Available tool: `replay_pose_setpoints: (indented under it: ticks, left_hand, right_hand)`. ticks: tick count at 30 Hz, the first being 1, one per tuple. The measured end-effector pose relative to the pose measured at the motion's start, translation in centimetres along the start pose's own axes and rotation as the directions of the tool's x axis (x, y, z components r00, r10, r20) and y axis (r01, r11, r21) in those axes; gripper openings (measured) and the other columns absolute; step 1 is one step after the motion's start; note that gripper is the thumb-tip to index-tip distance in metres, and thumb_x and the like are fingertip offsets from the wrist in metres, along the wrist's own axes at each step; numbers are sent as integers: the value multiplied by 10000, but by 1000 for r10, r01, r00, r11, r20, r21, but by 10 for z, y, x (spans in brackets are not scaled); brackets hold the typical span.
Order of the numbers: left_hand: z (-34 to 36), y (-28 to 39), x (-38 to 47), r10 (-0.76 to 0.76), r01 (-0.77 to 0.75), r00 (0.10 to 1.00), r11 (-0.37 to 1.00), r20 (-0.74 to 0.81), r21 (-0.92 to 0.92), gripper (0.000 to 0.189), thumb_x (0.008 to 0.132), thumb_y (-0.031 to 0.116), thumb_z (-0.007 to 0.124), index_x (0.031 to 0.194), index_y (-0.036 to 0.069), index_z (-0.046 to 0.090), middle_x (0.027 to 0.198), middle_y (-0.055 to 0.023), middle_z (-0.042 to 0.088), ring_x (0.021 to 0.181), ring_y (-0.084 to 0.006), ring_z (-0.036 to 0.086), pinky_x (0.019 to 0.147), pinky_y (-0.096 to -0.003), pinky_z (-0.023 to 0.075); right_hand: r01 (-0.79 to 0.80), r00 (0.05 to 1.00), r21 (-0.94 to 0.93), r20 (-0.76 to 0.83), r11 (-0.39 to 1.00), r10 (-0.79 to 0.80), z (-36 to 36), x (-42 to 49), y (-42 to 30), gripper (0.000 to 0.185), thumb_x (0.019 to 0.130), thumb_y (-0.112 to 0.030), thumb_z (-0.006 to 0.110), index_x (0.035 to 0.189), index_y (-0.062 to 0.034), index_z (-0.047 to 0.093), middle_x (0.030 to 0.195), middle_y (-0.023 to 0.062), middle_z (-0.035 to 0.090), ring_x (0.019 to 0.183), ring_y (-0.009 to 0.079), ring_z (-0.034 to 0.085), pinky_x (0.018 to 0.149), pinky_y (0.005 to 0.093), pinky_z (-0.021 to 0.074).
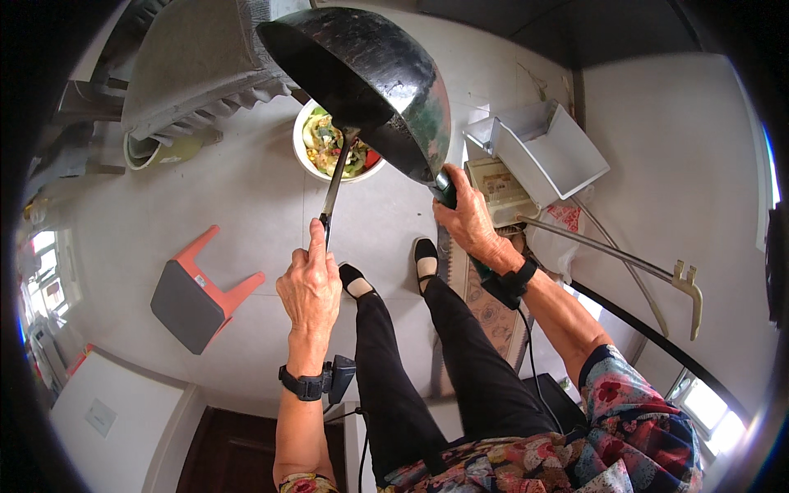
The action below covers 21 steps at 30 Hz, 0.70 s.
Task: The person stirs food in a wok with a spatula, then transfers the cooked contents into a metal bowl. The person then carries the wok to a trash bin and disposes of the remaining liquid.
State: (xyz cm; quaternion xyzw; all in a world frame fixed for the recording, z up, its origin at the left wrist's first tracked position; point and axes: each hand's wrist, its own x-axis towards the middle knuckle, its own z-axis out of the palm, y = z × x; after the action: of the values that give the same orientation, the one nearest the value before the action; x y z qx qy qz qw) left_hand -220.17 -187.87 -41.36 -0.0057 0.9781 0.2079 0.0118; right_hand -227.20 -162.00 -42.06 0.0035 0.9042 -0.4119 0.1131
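Note:
My right hand [471, 219] grips the dark handle of a large blackened wok [394, 68], which is tilted on its side with its hollow facing down and left. In my left hand [311, 277] is a metal spatula [335, 185] with a black grip, its head at the wok's lower inside. Beneath them on the floor stands a white bucket [300, 151] holding food scraps: green peelings, yellowish bits and something red. The wok hides part of the bucket. What lies deep inside the wok is too dark to tell.
A pink plastic stool [200, 280] with a grey seat stands left. A cloth-covered table [191, 68] is upper left, a greenish bin [166, 154] below it. At right are a grey drawer-like container [555, 151], a metal pole [598, 249], a plastic bag [555, 240] and a patterned mat [487, 302].

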Motion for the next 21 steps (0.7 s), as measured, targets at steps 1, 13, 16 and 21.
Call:
replay_pose_setpoints:
  ticks: [1,13,16,21]
  left_hand:
    - [2,-3,-3,-2,2,1000,1000,10,14,591,789,50,688,1355,80,521,716,-129,591,575,-286,625,493,-382,497]
    - [-25,-16,-44,-130,118,990,976,-56,-185,626,768,1,707,1363,83,530,739,-99,601,599,-254,620,525,-372,497]
    - [-37,-8,-45,-218,182,975,906,-52,-382,586,779,-31,686,1341,72,557,810,-115,638,649,-234,629,587,-352,515]
    - [-57,-5,-39,-246,194,969,830,-31,-522,561,801,-55,657,1340,65,559,845,-106,637,692,-184,608,632,-319,519]
  right_hand:
    - [3,1000,-9,-3,1000,-3,0,0,1,522,782,-22,597,1274,-29,422,921,285,627,870,485,610,770,502,480]
    - [-293,953,417,195,860,230,-6,-2,-13,459,773,-34,611,1205,-9,460,758,38,566,565,97,535,490,255,460]
    - [-330,943,489,215,807,255,-9,-7,-16,449,763,-27,611,1187,-13,465,757,38,561,536,96,521,472,255,456]
    - [-368,928,568,270,736,256,-13,-16,-25,500,753,-52,611,1218,16,438,753,49,552,544,118,532,483,278,468]
